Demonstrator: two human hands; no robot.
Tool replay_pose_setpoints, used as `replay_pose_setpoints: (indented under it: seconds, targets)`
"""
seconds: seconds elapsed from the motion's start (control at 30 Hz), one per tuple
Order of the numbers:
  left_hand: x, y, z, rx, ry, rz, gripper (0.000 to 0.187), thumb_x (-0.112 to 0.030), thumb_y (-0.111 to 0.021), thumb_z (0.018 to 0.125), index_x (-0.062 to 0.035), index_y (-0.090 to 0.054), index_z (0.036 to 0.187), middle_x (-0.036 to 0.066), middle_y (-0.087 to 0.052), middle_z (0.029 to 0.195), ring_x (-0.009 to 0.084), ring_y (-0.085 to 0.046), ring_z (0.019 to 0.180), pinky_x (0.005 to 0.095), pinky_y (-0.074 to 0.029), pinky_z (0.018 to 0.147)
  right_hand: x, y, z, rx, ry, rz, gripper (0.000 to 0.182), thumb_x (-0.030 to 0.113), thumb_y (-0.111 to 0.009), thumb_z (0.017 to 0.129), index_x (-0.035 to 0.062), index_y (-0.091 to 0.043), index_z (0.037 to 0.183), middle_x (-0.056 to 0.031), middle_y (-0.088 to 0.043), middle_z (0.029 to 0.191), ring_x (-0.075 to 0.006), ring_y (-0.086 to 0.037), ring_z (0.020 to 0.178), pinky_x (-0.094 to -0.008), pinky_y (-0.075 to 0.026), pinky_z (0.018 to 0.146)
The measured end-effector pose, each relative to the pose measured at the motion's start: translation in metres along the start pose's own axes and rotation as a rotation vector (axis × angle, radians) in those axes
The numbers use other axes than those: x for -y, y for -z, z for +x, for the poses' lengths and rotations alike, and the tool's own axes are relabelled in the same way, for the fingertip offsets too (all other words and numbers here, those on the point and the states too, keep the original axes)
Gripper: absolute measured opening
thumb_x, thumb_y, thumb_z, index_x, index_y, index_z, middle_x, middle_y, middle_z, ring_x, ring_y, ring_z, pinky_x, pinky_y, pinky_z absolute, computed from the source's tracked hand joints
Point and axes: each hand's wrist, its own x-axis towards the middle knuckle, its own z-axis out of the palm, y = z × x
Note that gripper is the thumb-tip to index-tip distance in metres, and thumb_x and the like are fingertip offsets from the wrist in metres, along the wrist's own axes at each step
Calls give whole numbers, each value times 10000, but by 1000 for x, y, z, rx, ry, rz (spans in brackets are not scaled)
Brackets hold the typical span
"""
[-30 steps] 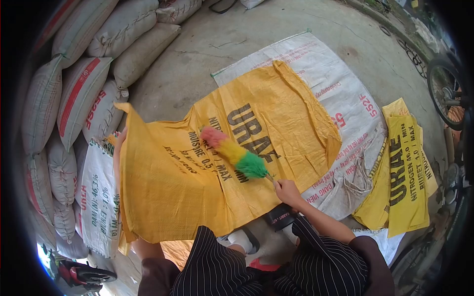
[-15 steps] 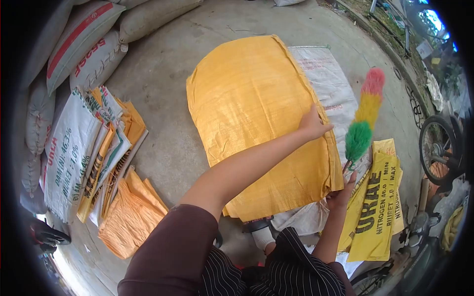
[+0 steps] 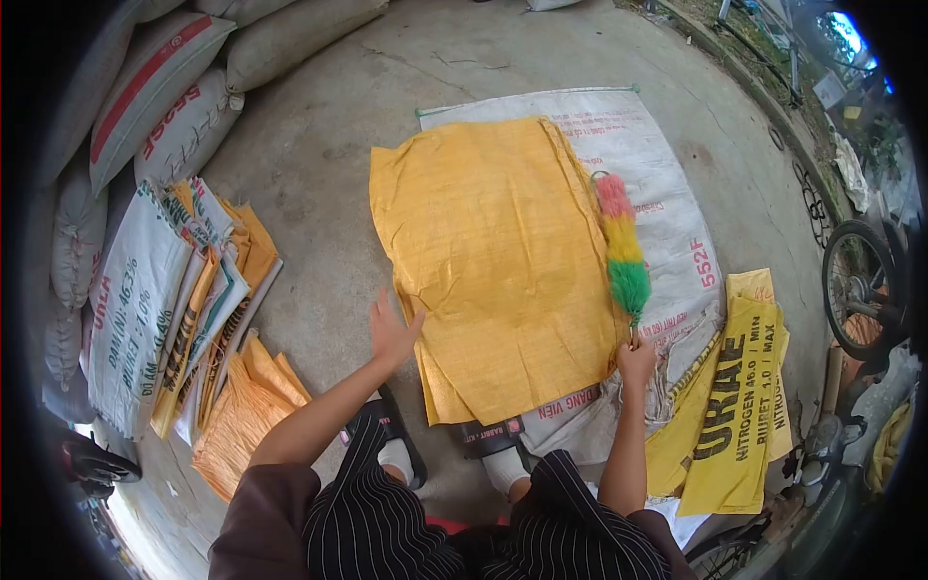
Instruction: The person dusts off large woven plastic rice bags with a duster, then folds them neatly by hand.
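A yellow-orange woven sack lies flat in front of me, over a white printed sack that shows beyond its far and right sides. My left hand is at the yellow sack's left edge, fingers spread, the thumb side against it. In my right hand is the handle of a feather duster, closed in my fingers near the sack's lower right corner. The duster is pink, yellow and green; its fluffy head points away from me along the sack's right edge.
Folded printed sacks and an orange folded sack lie at the left. Filled sacks are stacked behind them. Yellow sacks lettered URAE lie at the right, near a bicycle wheel. My feet stand just below the yellow sack.
My left hand has moved from the yellow sack's right edge to its left edge. The sack lies lower and flatter, uncovering more white sack. The duster has swung left and down.
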Motion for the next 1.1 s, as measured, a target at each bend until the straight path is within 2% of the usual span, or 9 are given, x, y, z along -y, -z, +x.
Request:
replay_pose_setpoints:
  seconds: [0.1,0.2,0.3,0.37,0.43,0.6,0.77,0.97,1.1]
  targets:
    - [16,-2,-9,246,400,-202,753,-413,-687,702,30,-369,1222,181,-529,1047,275,-565,919,387,-456,799,16,5,-16,-186,20,35,216,186,-534,740,-19,-578,792,-222,-564,652,-370,-568,619,-433,-427,575]
    - [28,-26,-1,325,414,-561,699,-432,-696,688,28,-442,1150,125,-588,912,222,-601,779,334,-497,661,46,28,-48,-396,82,170,200,191,-499,812,1,-551,841,-218,-554,653,-381,-547,597,-440,-419,560]
    - [25,-22,8,257,398,-339,658,-409,-699,692,23,-467,1131,106,-590,910,197,-600,772,285,-493,584,54,14,-79,-132,180,330,208,196,-451,863,10,-540,831,-207,-576,684,-388,-563,626,-458,-423,556]
    - [32,-29,19,386,398,-376,604,-346,-693,698,13,-472,1131,106,-595,936,199,-599,768,285,-487,566,50,-19,-99,-51,218,378,218,200,-443,867,10,-542,829,-210,-583,697,-391,-568,639,-463,-424,551]
    - [26,-19,26,467,387,-371,574,-313,-685,695,13,-480,1120,113,-596,950,196,-598,774,289,-488,582,47,-44,-112,223,234,-21,224,193,-451,862,0,-547,800,-236,-559,684,-403,-550,637,-458,-397,542]
    - [41,-31,27,474,400,-450,443,-210,-636,707,14,-517,1070,120,-607,962,194,-599,788,306,-487,617,65,-31,-107,213,208,135,263,218,-440,864,1,-551,765,-240,-562,688,-416,-547,644,-487,-406,572]
    - [39,-25,22,444,394,-859,368,-137,-578,737,22,-537,1066,122,-617,963,211,-607,821,309,-484,684,59,-43,-101,141,299,204,294,225,-435,868,-4,-549,724,-243,-552,659,-423,-542,626,-498,-404,561]
    - [33,-9,24,428,367,-748,394,-107,-569,729,55,-513,1084,145,-602,1006,215,-597,873,305,-476,729,66,-49,-113,188,323,73,260,203,-436,870,2,-537,740,-229,-538,622,-408,-536,589,-479,-397,525]
    - [25,0,16,381,332,-773,393,-82,-563,717,64,-508,1078,149,-601,1008,226,-593,886,308,-468,758,75,-54,-137,126,337,292,230,183,-448,865,2,-499,732,-231,-517,602,-408,-514,563,-475,-363,500]
